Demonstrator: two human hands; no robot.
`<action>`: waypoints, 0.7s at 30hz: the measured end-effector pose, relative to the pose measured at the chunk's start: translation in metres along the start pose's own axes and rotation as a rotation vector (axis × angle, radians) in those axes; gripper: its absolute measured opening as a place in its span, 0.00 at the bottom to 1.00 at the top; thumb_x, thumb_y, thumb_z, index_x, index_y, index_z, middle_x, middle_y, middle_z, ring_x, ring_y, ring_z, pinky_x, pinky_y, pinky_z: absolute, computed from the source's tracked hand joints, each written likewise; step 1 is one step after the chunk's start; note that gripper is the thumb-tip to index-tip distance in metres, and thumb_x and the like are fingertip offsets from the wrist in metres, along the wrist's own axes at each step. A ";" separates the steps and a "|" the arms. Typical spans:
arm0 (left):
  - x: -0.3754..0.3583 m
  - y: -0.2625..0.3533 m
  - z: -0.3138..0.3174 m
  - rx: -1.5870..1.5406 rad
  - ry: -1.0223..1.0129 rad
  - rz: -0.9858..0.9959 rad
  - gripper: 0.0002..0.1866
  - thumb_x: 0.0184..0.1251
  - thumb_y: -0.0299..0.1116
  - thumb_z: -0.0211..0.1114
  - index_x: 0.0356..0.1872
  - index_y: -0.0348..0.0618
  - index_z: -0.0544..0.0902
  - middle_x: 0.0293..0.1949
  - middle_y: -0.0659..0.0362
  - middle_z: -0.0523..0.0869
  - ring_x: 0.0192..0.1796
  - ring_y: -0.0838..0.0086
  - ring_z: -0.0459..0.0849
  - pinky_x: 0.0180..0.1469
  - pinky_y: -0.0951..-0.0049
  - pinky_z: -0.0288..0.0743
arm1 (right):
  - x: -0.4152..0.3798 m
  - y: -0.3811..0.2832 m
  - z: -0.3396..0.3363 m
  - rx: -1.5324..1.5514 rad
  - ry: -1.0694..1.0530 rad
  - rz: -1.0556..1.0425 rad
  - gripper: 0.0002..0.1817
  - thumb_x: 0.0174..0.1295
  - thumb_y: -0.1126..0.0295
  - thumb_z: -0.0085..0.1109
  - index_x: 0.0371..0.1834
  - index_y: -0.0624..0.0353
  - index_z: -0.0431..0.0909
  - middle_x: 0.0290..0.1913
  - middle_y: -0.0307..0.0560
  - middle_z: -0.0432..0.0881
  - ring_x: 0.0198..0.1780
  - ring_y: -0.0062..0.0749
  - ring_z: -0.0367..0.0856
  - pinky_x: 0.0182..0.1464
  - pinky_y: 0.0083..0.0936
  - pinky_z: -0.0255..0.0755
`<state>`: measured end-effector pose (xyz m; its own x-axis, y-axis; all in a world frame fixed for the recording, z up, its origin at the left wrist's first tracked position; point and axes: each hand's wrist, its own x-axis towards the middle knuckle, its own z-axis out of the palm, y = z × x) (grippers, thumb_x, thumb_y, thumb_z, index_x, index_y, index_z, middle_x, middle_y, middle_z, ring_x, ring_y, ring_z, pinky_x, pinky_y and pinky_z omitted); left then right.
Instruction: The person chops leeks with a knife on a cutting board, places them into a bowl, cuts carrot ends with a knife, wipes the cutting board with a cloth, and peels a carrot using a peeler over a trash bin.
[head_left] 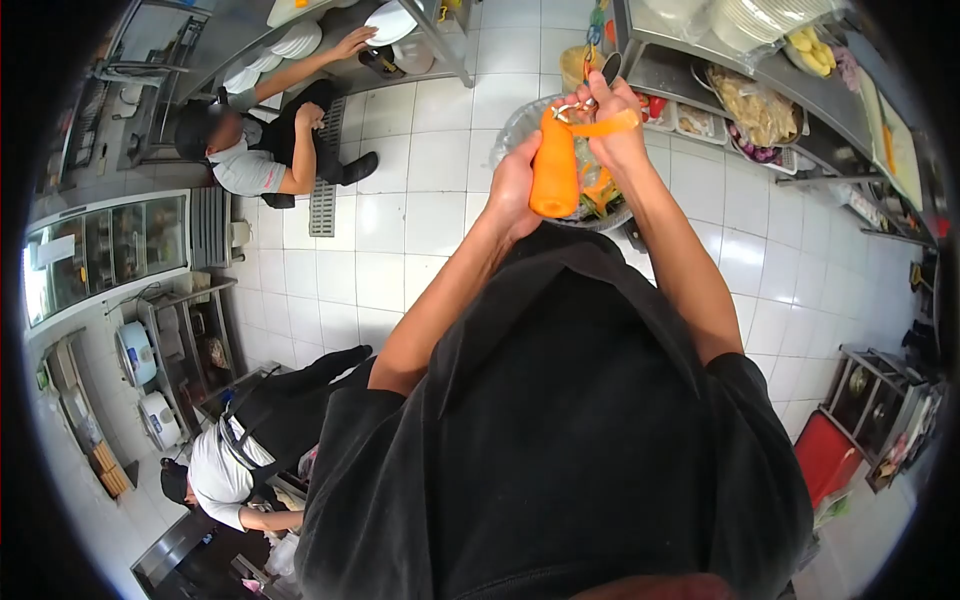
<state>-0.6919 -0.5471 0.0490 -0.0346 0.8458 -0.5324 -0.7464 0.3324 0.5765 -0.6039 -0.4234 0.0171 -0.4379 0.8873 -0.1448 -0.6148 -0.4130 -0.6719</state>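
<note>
A thick orange carrot (556, 180) is gripped along its side by my left hand (515, 185), its blunt cut end toward me. My right hand (618, 125) is closed round a peeler (565, 113) with a dark handle end (611, 68), its metal head at the carrot's far end. A wide strip of orange peel (605, 126) hangs off to the right from there. Below the hands stands a bin lined with a clear plastic bag (515, 125), with orange peelings (600, 190) and green scraps inside, partly hidden by my hands and the carrot.
A metal shelf (690, 60) with bowls and trays of food runs along the right. One co-worker (250, 150) reaches toward plates (390, 22) at upper left; another person (230, 470) bends at lower left. A red board (828, 455) leans at lower right. White tiles (380, 225) cover the floor.
</note>
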 end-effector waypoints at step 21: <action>0.005 0.012 -0.024 -0.249 -0.014 -0.067 0.22 0.73 0.49 0.49 0.52 0.40 0.71 0.39 0.52 0.79 0.41 0.62 0.80 0.50 0.57 0.76 | 0.036 0.010 -0.053 -1.576 0.091 -0.863 0.13 0.60 0.75 0.52 0.48 0.60 0.68 0.39 0.59 0.78 0.43 0.59 0.75 0.44 0.47 0.69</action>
<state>-0.7171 -0.5491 0.0387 0.0283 0.8317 -0.5545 -0.8872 0.2765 0.3693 -0.5914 -0.3849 -0.0332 -0.2981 0.7538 0.5856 0.5352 0.6400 -0.5513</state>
